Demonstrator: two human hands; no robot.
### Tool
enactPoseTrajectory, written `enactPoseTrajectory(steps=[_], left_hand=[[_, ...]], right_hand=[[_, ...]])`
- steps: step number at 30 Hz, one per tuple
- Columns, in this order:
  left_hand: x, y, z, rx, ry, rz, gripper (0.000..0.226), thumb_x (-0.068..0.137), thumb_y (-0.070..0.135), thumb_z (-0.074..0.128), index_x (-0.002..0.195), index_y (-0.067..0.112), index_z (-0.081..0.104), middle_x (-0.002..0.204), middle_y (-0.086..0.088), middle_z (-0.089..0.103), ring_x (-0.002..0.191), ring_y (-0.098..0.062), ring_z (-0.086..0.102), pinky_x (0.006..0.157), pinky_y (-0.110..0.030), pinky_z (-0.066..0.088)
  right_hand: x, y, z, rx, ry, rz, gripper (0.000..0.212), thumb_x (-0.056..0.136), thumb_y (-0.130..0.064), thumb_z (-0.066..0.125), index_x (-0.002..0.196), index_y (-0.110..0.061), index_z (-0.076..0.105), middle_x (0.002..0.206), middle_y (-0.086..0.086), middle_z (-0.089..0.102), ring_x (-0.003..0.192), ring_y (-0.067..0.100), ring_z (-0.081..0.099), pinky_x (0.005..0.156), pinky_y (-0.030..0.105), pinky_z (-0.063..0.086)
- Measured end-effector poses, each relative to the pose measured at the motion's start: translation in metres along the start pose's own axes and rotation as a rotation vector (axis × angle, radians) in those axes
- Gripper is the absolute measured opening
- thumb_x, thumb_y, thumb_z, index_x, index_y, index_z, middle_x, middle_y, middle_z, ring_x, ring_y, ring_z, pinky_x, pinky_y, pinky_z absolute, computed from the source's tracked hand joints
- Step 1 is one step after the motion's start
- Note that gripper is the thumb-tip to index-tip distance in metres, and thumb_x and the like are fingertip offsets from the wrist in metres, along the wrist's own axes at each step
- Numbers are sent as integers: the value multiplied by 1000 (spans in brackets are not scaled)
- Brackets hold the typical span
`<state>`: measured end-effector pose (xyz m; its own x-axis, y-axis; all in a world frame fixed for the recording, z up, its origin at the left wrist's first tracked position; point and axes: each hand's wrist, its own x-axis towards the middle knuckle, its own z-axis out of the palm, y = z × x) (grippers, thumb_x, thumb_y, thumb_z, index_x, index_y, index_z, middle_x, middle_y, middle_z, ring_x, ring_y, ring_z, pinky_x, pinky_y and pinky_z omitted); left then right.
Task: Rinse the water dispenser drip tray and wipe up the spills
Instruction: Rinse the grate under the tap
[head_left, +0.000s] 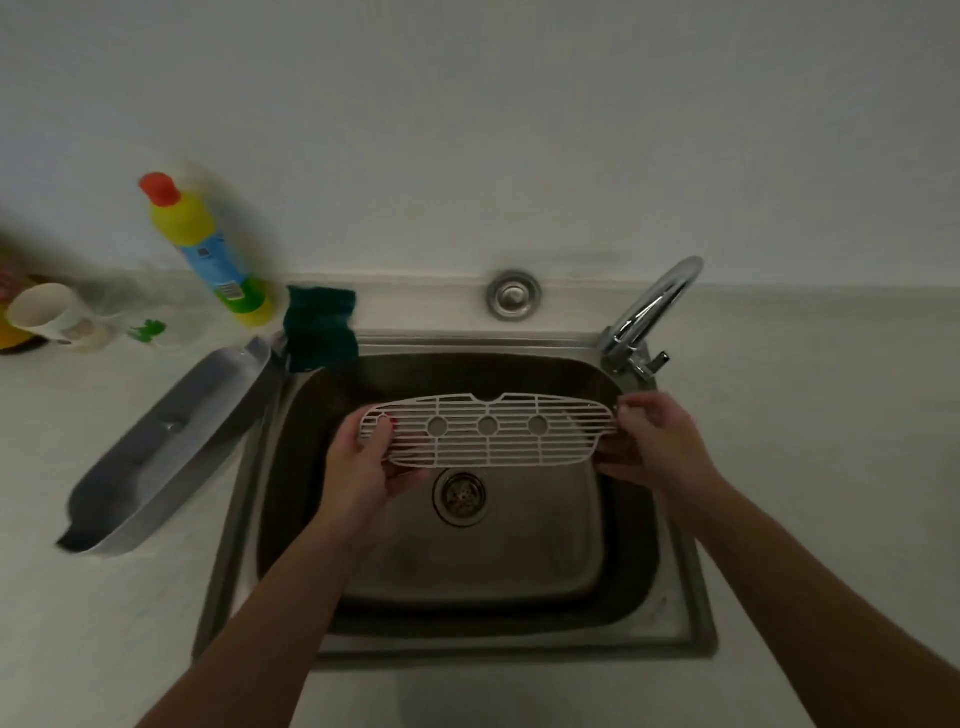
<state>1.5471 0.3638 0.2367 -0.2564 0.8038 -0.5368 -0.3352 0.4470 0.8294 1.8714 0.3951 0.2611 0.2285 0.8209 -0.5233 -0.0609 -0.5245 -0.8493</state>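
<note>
A long white slotted drip tray grate (498, 434) with three round holes is held level over the steel sink (675, 582). My left hand (363, 467) grips its left end, thumb on top. My right hand (654, 441) pinches its right end. The grey drip tray basin (171, 447) lies on the counter left of the sink, its near end over the sink rim. A dark green cloth (319, 332) hangs over the sink's back left corner. No water runs from the chrome tap (649, 317) at the back right.
A yellow bottle (208, 249) with a red cap stands at the wall on the left. A white mug (49, 317) and a clear glass (150, 317) sit at the far left. The sink drain (460, 493) lies under the grate.
</note>
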Motion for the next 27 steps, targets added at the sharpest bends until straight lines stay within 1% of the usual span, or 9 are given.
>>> enactPoseTrajectory(steps=[3, 6, 8, 11, 15, 17, 20, 24, 27], left_hand=[[5, -2, 11, -14, 44, 10, 22, 108, 25, 51, 126, 26, 64, 107, -6, 80, 93, -25, 79, 70, -41, 63], [10, -2, 20, -21, 70, 19, 22, 108, 23, 50, 125, 25, 64, 108, -8, 79, 94, -26, 78, 70, -42, 62], [14, -1, 25, -9, 73, 31, 21, 108, 23, 50, 122, 27, 66, 108, -8, 79, 94, -26, 78, 70, -42, 62], [18, -1, 34, 32, 61, 43, 22, 107, 24, 50, 115, 32, 68, 107, -7, 79, 92, -25, 78, 67, -39, 62], [25, 0, 45, 52, 53, 55, 22, 107, 23, 51, 110, 34, 70, 105, -6, 79, 87, -24, 77, 65, -39, 61], [29, 1, 50, 52, 41, 55, 21, 107, 23, 52, 109, 34, 71, 104, -6, 79, 87, -25, 77, 65, -40, 61], [32, -1, 54, 44, 25, 51, 22, 106, 23, 54, 104, 35, 72, 103, -5, 79, 83, -22, 77, 63, -40, 61], [33, -8, 57, 8, -7, 20, 22, 105, 27, 53, 107, 36, 72, 107, -5, 79, 87, -22, 77, 67, -41, 61], [32, -10, 64, -25, -12, 9, 21, 106, 25, 52, 113, 32, 70, 108, -7, 79, 89, -23, 77, 66, -39, 61]], right_hand=[[33, -13, -18, -231, 213, -190, 39, 98, -16, 61, 130, -35, 46, 94, 9, 69, 69, 24, 76, 58, 40, 64], [63, -19, -23, -363, 238, -244, 55, 99, -18, 60, 147, -29, 37, 92, 3, 66, 72, 25, 73, 62, 42, 64], [74, -18, -21, -405, 233, -220, 50, 100, -21, 60, 146, -25, 41, 95, 1, 66, 74, 25, 73, 62, 41, 64], [80, -14, -23, -431, 249, -247, 36, 101, -24, 58, 135, -28, 47, 93, -5, 66, 72, 21, 73, 56, 33, 61], [77, -8, -22, -456, 239, -248, 18, 104, -21, 51, 120, -27, 55, 94, 1, 68, 76, 16, 71, 58, 29, 57], [74, -6, -19, -445, 208, -231, 17, 106, -24, 48, 122, -26, 54, 97, -1, 66, 82, 14, 70, 61, 27, 54], [67, -4, -18, -398, 188, -200, 19, 106, -28, 48, 124, -30, 50, 98, -4, 66, 81, 13, 70, 63, 29, 58], [49, 2, -18, -292, 189, -149, 19, 106, -33, 47, 125, -32, 45, 96, -1, 66, 78, 15, 73, 58, 24, 59], [44, -2, -20, -223, 246, -90, 23, 106, -41, 43, 116, -23, 52, 83, 3, 66, 63, 15, 68, 49, 23, 53]])
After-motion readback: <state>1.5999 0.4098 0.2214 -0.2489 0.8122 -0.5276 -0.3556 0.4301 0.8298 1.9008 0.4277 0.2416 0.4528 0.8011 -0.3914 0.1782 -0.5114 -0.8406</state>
